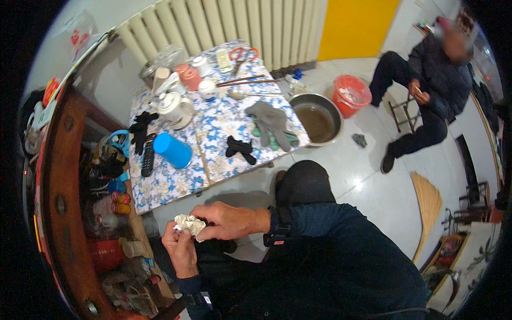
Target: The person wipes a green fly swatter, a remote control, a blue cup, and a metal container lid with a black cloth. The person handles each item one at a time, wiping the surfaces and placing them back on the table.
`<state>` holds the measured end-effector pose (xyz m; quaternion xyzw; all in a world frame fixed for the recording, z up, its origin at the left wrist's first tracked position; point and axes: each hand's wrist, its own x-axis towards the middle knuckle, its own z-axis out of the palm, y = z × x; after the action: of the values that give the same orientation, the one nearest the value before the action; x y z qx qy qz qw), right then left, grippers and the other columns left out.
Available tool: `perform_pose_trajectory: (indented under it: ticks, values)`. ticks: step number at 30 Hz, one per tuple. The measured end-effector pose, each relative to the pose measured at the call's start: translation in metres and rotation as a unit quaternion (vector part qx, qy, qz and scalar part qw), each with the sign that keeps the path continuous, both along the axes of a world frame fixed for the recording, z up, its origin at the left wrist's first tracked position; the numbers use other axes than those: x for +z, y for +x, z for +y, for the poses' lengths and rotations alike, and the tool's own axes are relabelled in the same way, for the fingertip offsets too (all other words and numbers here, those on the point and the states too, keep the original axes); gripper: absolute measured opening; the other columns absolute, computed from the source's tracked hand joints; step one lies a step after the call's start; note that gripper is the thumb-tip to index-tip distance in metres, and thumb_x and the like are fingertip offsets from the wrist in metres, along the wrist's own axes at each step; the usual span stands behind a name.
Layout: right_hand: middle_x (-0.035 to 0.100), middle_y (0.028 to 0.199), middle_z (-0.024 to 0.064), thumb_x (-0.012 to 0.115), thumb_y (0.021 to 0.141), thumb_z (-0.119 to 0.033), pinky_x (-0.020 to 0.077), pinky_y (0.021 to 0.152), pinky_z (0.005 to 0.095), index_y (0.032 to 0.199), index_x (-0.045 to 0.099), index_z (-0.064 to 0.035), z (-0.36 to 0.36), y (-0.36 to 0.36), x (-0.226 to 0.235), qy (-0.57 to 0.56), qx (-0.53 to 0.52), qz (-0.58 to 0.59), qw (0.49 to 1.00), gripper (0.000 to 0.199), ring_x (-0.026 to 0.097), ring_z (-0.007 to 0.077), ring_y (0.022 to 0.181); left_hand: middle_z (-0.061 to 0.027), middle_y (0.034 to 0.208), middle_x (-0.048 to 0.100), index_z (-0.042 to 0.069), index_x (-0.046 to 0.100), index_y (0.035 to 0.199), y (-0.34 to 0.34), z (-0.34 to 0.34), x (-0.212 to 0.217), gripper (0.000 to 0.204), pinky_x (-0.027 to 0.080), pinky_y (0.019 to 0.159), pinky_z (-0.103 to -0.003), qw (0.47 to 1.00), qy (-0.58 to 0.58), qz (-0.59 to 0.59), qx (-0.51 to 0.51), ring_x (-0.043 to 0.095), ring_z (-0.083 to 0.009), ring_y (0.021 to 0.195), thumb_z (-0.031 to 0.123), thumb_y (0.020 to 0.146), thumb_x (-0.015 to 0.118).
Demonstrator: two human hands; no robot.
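Grip: left hand [181, 250] and right hand [226, 220] both pinched a crumpled white wad [189, 226]; paper or cloth, couldn't tell. Wad was held just off the surface's [165, 193] near edge. Step looked like two-handed fingering; next move probably called for light fingertip control.

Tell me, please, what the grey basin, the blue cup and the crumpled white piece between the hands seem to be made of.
Grey basin: probably metal, with a shiny rim. Blue cup: likely plastic, smooth, evenly coloured. Crumpled white piece: perhaps paper or thin cloth, matte, judging by its folds; the view leaves it open.
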<state>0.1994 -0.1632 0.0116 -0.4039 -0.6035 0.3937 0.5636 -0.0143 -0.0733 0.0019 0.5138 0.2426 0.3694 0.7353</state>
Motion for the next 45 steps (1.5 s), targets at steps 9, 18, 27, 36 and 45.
perform_pose_trajectory:
  ticks: [9, 18, 27, 36, 45]
  values:
    - [0.075, 0.092, 0.0162, 0.076, 0.103, -0.015, 0.0584, 0.067, 0.0404, 0.116, 0.067, 0.0018, -0.069, 0.005, -0.009, -0.078, -0.200, 0.037, 0.976, 0.023, 0.075, 0.0226, 0.074, -0.0085, 0.120, 0.076, -0.005, 0.074, 0.126, 0.044, -0.031, -0.033, 0.026, 0.059, 0.085, -0.030, 0.996, 0.038, 0.059, -0.060, 0.072, -0.0133, 0.098, -0.003, 0.100, 0.077]
    - [0.080, 0.103, 0.0069, 0.072, 0.104, -0.006, 0.0605, 0.063, 0.0270, 0.119, 0.072, -0.0023, -0.159, 0.098, 0.006, -0.052, -0.350, 0.216, 0.910, 0.016, 0.075, 0.0112, 0.078, -0.0190, 0.114, 0.075, -0.006, 0.065, 0.137, 0.093, -0.058, -0.025, 0.034, 0.064, 0.076, -0.038, 0.982, 0.006, 0.056, -0.183, 0.076, -0.0244, 0.091, 0.017, 0.112, 0.067]
    - [0.081, 0.108, 0.0164, 0.072, 0.098, -0.001, 0.0652, 0.065, 0.0335, 0.121, 0.072, 0.0066, -0.242, 0.346, -0.060, -0.117, -0.630, 0.258, 0.723, 0.024, 0.080, 0.0233, 0.083, -0.0188, 0.106, 0.077, -0.007, 0.070, 0.127, 0.091, -0.048, -0.049, 0.024, 0.064, 0.075, -0.037, 0.952, -0.016, 0.221, -0.210, 0.076, -0.0238, 0.086, 0.006, 0.107, 0.069]
    - [0.077, 0.101, 0.0131, 0.074, 0.104, -0.022, 0.0642, 0.065, 0.0385, 0.117, 0.070, 0.0005, -0.235, 0.523, -0.076, -0.151, -0.701, 0.217, 0.663, 0.026, 0.077, 0.0243, 0.074, -0.0202, 0.106, 0.077, -0.007, 0.069, 0.128, 0.100, -0.035, -0.066, 0.026, 0.064, 0.077, -0.039, 0.908, -0.040, 0.350, -0.228, 0.078, -0.0262, 0.090, 0.004, 0.104, 0.071]
    - [0.072, 0.082, 0.0091, 0.078, 0.101, -0.017, 0.0587, 0.056, 0.0329, 0.102, 0.069, 0.0000, -0.223, 0.414, -0.126, -0.220, -0.677, 0.184, 0.678, 0.020, 0.072, 0.0186, 0.065, -0.0146, 0.111, 0.079, -0.004, 0.071, 0.130, 0.100, -0.038, -0.064, 0.029, 0.063, 0.082, -0.036, 0.892, -0.037, 0.354, -0.280, 0.078, -0.0197, 0.096, 0.004, 0.103, 0.077]
